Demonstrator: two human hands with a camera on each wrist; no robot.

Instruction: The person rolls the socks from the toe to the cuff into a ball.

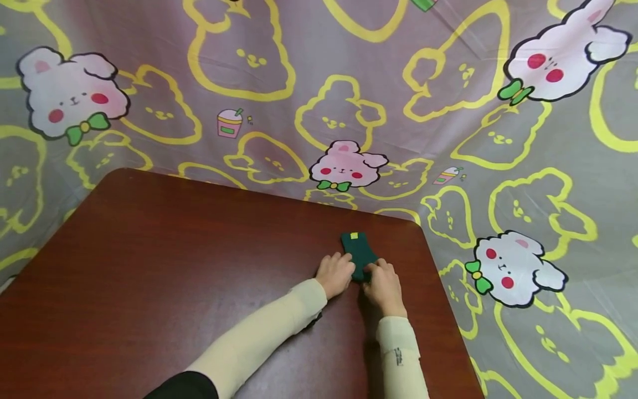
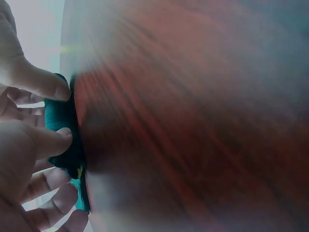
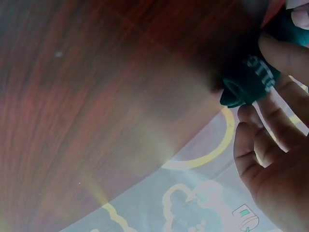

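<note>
A dark green sock (image 1: 361, 254) lies toward the table's far right corner, a small yellow patch at its far end. Its near end is rolled over, and both hands hold that part. My left hand (image 1: 335, 274) grips the left side with thumb and curled fingers. From the right, my right hand (image 1: 385, 285) pinches the roll, its thumb on top and fingers beneath. White lettering shows on the rolled sock (image 3: 251, 79) in the right wrist view. In the left wrist view, two thumbs press on the sock (image 2: 60, 116), a short gap between them.
The brown wooden table (image 1: 174, 249) has rounded corners, and its right edge runs close beside the right hand. A grey curtain (image 1: 279, 122) with yellow outlines and cartoon rabbits hangs behind the table and along its right side.
</note>
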